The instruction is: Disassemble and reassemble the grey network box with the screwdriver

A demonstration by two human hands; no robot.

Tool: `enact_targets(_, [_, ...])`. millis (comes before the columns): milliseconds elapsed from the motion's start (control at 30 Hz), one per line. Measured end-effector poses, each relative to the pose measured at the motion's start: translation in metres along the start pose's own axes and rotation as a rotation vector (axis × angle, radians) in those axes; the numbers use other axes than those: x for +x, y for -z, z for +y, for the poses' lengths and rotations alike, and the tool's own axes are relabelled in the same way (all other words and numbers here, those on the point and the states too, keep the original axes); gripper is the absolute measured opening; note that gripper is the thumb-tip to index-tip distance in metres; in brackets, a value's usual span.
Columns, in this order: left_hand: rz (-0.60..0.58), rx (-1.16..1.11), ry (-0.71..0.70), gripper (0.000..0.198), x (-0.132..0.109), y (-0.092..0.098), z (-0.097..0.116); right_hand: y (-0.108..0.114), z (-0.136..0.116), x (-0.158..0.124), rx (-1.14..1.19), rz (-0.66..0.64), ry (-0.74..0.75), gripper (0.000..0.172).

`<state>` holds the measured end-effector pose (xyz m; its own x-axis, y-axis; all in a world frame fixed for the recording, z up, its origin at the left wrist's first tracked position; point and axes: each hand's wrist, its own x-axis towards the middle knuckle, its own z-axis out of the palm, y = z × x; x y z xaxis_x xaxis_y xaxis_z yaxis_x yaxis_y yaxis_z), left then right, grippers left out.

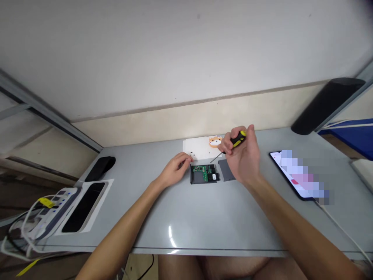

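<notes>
A screwdriver (238, 139) with a black and yellow handle is in my right hand (243, 159), fingers curled round it. Its thin shaft slants down to the left, and the tip is near the top edge of an open black case (199, 178) with a green circuit board (201, 169) inside. My left hand (175, 170) rests at the case's upper left corner, thumb and forefinger close together; whether anything is between them I cannot make out. A dark grey cover plate (226, 170) lies right of the case, partly hidden by my right hand.
Behind the case lies white paper (196, 147) with small dark bits, perhaps screws, and an orange-and-white animal-face piece (215, 141). A lit phone (294, 175) with a cable is at right. At left are a dark phone (84, 207), a black strap-like object (100, 168) and a power strip (58, 214).
</notes>
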<state>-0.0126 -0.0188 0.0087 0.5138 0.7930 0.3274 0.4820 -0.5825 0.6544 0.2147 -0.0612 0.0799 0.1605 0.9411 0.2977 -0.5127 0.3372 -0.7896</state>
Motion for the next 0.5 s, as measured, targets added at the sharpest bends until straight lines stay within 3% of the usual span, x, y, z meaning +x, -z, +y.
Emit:
enact_targets(167, [-0.054, 0.036, -0.036, 0.034, -0.002, -0.003, -0.006, -0.031, 0.022, 0.008, -0.014, -0.059, -0.052, 0.052])
enact_targets(267, [-0.071, 0.119, -0.108, 0.033, -0.004, -0.004, -0.005, -0.042, 0.042, 0.015, -0.022, -0.02, -0.095, 0.055])
enact_targets(500, [-0.068, 0.197, -0.16, 0.032, -0.009, -0.006, -0.007, -0.038, 0.066, 0.01, -0.095, -0.002, -0.068, 0.055])
